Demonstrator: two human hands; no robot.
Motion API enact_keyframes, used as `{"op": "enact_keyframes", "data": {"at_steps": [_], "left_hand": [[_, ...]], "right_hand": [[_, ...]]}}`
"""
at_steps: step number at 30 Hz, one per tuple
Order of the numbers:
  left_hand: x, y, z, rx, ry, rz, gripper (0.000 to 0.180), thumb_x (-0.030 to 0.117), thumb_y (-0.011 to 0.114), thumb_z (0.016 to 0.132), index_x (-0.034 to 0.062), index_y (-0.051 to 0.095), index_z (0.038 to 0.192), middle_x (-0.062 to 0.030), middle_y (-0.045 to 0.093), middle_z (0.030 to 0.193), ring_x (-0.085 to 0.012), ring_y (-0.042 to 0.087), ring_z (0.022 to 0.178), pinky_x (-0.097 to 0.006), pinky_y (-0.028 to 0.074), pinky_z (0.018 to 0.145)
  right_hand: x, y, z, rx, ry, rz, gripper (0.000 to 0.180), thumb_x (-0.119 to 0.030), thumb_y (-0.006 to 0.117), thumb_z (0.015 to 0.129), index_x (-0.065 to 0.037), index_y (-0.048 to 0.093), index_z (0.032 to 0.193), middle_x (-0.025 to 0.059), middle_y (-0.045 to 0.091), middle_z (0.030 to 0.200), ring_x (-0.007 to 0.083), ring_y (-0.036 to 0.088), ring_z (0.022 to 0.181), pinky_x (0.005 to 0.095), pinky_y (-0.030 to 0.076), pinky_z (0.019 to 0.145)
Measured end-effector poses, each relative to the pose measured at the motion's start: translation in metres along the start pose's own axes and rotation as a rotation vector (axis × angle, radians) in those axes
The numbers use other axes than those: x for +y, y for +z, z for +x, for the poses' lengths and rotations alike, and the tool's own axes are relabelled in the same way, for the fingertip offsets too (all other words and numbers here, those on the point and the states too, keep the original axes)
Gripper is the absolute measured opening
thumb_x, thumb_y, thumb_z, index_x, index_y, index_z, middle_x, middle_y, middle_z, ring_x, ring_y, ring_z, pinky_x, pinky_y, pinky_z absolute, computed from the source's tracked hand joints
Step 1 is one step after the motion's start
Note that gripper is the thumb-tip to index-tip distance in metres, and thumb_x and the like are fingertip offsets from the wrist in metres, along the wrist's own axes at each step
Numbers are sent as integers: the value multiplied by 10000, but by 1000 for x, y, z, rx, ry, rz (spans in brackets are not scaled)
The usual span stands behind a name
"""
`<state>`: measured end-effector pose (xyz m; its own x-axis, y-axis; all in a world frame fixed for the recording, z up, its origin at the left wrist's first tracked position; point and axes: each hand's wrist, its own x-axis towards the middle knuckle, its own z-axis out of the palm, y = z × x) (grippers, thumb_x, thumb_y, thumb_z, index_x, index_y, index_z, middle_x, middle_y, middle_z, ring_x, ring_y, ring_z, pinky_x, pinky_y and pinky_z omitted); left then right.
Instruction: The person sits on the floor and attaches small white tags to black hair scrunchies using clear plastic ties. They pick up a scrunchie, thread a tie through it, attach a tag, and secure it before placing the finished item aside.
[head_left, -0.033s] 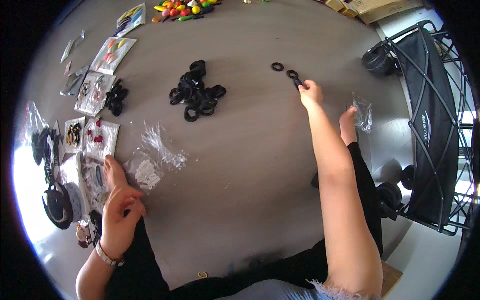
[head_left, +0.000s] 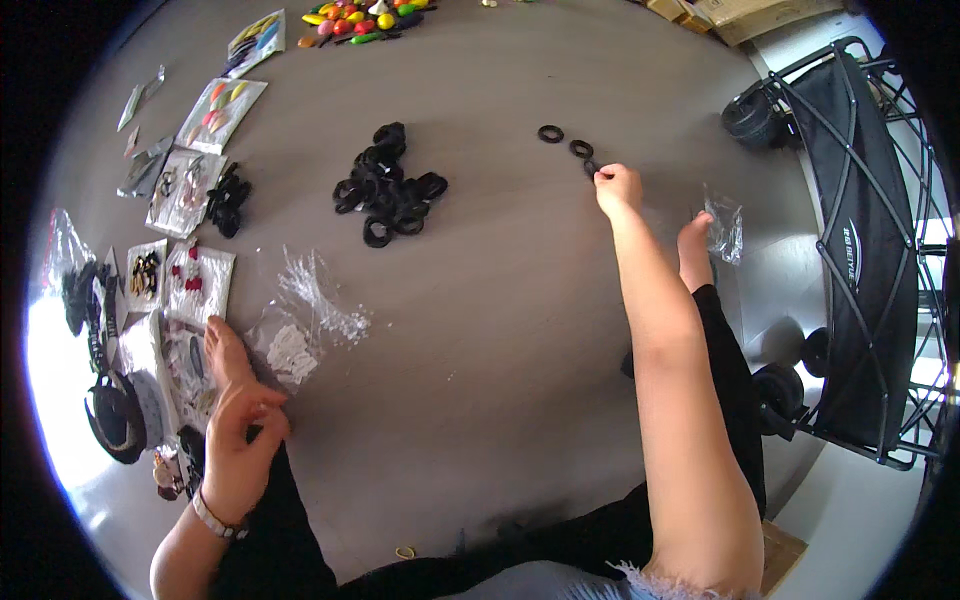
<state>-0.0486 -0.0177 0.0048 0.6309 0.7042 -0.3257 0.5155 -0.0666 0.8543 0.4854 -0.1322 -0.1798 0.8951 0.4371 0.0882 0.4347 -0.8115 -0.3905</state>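
Note:
My right hand [head_left: 618,190] reaches to the far right of the floor. Its fingers pinch a black hair tie [head_left: 590,168], partly hidden by the fingertips. Just beyond it, two more black hair ties, a nearer ring [head_left: 581,149] and a farther ring [head_left: 550,133], lie flat in a slanting row. A loose heap of black hair ties [head_left: 385,190] sits left of centre. My left hand [head_left: 243,430] rests by my left knee, fingers loosely bent with a gap to the thumb, and nothing shows in it.
Along the left lie small bags of accessories [head_left: 197,283], a small black bundle [head_left: 229,200] and clear bags with white bits [head_left: 292,352]. Colourful pieces [head_left: 362,18] are piled at the far edge. A black folding cart [head_left: 865,250] and crumpled clear plastic [head_left: 725,225] stand right.
The whole view has shifted very slightly. My right hand has drawn back a touch, still pinching the hair tie; my left hand stays by the knee.

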Motion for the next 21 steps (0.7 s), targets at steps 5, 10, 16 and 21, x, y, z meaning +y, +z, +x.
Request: {"op": "enact_keyframes", "data": {"at_steps": [5, 10, 16, 21], "left_hand": [[-13, 3, -10, -77, -38, 240, 224, -60, 533, 630, 3, 561, 843, -95, 513, 835, -203, 540, 778, -266, 420, 701], [-9, -3, -5, -33, -93, 288, 213, -36, 542, 601, 4, 545, 810, -106, 503, 818, -230, 509, 765, -286, 405, 689], [-17, -10, -6, -44, -72, 357, 220, -16, 568, 603, 3, 545, 821, -100, 484, 787, -222, 495, 724, -284, 404, 667], [-17, -13, -6, -40, -131, 280, 235, -31, 576, 611, 3, 560, 843, -92, 497, 807, -213, 519, 749, -280, 426, 689]], "right_hand": [[-3, -2, 16, 72, -110, 400, 200, -158, 638, 714, -45, 626, 880, 93, 644, 760, 194, 615, 700, 309, 478, 658], [-9, 10, 55, -68, -80, 206, 272, -217, 642, 708, -50, 635, 922, 110, 649, 839, 224, 624, 751, 331, 475, 674], [-28, 0, 54, -237, -6, -122, 188, -204, 620, 655, -32, 626, 733, 150, 623, 735, 295, 611, 705, 375, 471, 644], [-33, -11, 39, -150, -84, -244, 212, -232, 646, 629, -34, 613, 700, 135, 621, 712, 271, 604, 688, 376, 460, 622]]}}
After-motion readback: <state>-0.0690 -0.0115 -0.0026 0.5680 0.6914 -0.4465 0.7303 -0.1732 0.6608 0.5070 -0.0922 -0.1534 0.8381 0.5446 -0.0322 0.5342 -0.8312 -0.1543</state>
